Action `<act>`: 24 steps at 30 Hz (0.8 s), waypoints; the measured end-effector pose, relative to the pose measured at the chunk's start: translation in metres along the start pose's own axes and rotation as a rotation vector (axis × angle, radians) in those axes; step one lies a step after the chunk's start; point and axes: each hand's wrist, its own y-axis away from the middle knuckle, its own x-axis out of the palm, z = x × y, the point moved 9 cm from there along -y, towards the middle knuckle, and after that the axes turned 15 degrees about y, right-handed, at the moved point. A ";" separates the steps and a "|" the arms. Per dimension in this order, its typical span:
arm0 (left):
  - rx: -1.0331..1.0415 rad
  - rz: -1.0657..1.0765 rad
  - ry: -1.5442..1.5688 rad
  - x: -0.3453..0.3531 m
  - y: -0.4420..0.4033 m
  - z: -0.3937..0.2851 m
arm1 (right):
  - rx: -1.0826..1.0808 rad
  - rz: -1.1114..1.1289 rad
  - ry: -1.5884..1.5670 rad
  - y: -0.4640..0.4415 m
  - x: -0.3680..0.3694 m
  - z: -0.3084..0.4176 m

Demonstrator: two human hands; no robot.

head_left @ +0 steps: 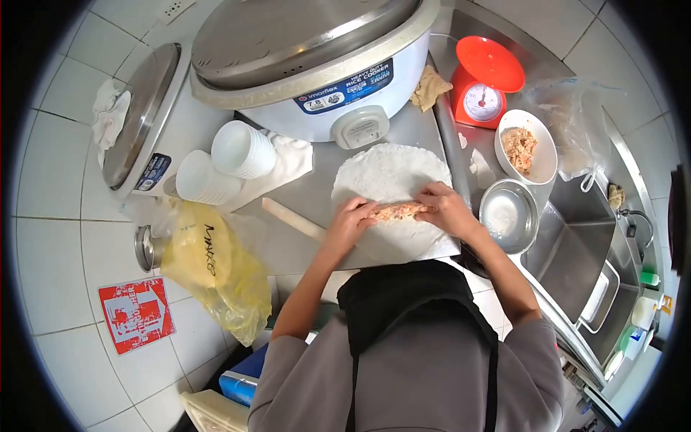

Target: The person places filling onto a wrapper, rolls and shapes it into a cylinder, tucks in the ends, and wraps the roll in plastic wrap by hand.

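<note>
In a white-tiled room, a rice cooker stands far left, above a yellow bag and a red wall sign. On the steel surface come two stacks of white cups, a larger rice cooker, a rolling pin and a pale round sheet bearing a strip of orange-pink filling. Farther right are a red scale, a white bowl of similar filling, a metal bowl and a sink.

The sheet lies close to the near edge. Left of it, a strip of steel separates the cups from the rolling pin; at right, the raised rim (a tight side) limits movement.

The left fingers are narrow, curled against the strip's left end; the right fingers, also narrow, press its right end.
</note>
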 end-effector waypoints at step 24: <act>0.165 0.174 -0.270 0.080 -0.037 -0.030 | -0.064 -0.087 -0.049 0.013 -0.015 -0.011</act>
